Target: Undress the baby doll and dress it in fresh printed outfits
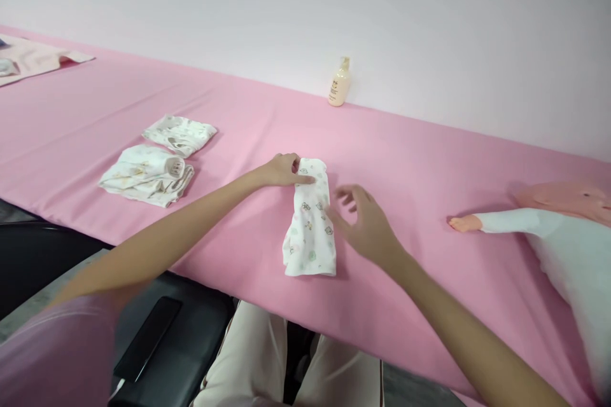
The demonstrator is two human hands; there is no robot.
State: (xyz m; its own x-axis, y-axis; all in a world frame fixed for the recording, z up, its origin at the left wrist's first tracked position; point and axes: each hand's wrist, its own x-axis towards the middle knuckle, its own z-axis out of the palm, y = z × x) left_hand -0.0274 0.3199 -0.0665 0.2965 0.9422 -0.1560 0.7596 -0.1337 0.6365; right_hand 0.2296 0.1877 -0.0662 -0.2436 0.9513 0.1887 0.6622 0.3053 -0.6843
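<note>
A white baby garment (pixel 310 222) with small printed figures lies folded into a long narrow strip on the pink cloth. At its far left edge is my left hand (pixel 284 170), the thumb laid across the top and the other fingers curled at the side, gripping the fabric. My right hand (pixel 360 222) hovers by the right edge, fingers apart and slightly blurred, with nothing in it. Whether its thumb touches the garment I cannot tell.
Two folded bundles of printed baby clothes, a nearer one (pixel 138 172) and a farther one (pixel 179 133), lie left. A pump bottle (pixel 339 84) stands by the wall. A baby doll (pixel 548 229) lies right. A phone (pixel 149 338) rests on a black chair (pixel 191 331).
</note>
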